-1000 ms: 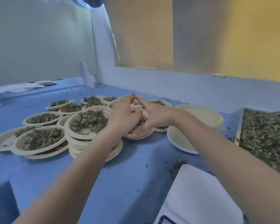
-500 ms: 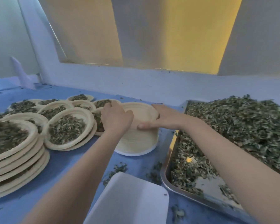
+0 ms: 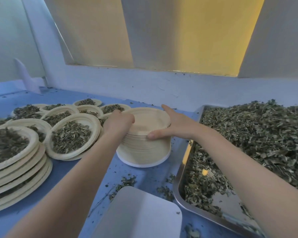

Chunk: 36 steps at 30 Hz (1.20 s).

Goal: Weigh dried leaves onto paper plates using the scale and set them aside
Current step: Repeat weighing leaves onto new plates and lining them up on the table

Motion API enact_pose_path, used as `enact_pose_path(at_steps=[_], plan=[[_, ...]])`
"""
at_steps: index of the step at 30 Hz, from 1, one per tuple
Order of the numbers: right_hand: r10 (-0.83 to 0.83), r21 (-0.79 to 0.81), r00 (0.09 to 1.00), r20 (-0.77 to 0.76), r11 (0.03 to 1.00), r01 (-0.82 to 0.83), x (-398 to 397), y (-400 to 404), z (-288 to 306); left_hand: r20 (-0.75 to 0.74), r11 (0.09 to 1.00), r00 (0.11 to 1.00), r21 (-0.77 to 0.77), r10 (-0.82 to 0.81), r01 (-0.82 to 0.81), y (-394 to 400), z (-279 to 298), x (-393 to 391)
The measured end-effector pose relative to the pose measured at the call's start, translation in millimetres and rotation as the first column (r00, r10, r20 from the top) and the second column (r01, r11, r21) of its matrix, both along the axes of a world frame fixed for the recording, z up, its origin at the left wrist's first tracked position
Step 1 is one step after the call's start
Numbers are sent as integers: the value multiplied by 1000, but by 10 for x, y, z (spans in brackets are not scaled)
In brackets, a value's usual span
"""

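A tall stack of empty paper plates (image 3: 144, 150) stands in the middle of the blue table. My left hand (image 3: 118, 123) curls over the left rim of the top plate (image 3: 148, 119). My right hand (image 3: 173, 125) holds the right rim, thumb on the near edge and forefinger stretched along the far edge. A steel tray (image 3: 181, 191) heaped with dried leaves (image 3: 258, 138) lies to the right. The scale's white platform (image 3: 139, 215) sits bare at the bottom centre.
Several paper plates filled with leaves (image 3: 70, 134) crowd the left side, some stacked in a pile (image 3: 15, 170). Loose leaf crumbs (image 3: 126, 182) lie on the blue table between scale and stack. A white wall ledge (image 3: 144, 85) runs behind.
Both hands left the filled plate on the left and moved right to the stack of empty plates. They now hold the top plate's rim. The view swung right, showing the tray.
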State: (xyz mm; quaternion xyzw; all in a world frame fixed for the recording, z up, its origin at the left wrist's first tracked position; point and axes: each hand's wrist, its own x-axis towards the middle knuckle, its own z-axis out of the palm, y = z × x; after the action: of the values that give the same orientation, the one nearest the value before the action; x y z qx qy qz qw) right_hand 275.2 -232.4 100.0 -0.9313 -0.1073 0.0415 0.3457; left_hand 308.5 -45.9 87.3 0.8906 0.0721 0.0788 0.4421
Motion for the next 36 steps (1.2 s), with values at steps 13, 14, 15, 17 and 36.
enact_pose_path(at_steps=[13, 14, 15, 17, 36], plan=[[62, 8, 979, 193, 998, -65, -254, 32, 236, 117, 979, 993, -204, 13, 11, -21, 258, -238], [78, 2, 972, 224, 997, -81, -316, 34, 261, 122, 974, 992, -226, 14, 14, -1, 282, -283], [97, 3, 964, 246, 995, -101, -390, 43, 290, 124, 970, 992, -241, 10, 21, 17, 307, -343], [134, 18, 951, 278, 989, -145, -555, 85, 355, 140, 971, 990, -238, 4, 29, 63, 347, -467], [271, -114, 898, 347, 962, -246, -2201, 530, -452, 65, 937, 997, -344, -35, 55, 587, -579, -2200]])
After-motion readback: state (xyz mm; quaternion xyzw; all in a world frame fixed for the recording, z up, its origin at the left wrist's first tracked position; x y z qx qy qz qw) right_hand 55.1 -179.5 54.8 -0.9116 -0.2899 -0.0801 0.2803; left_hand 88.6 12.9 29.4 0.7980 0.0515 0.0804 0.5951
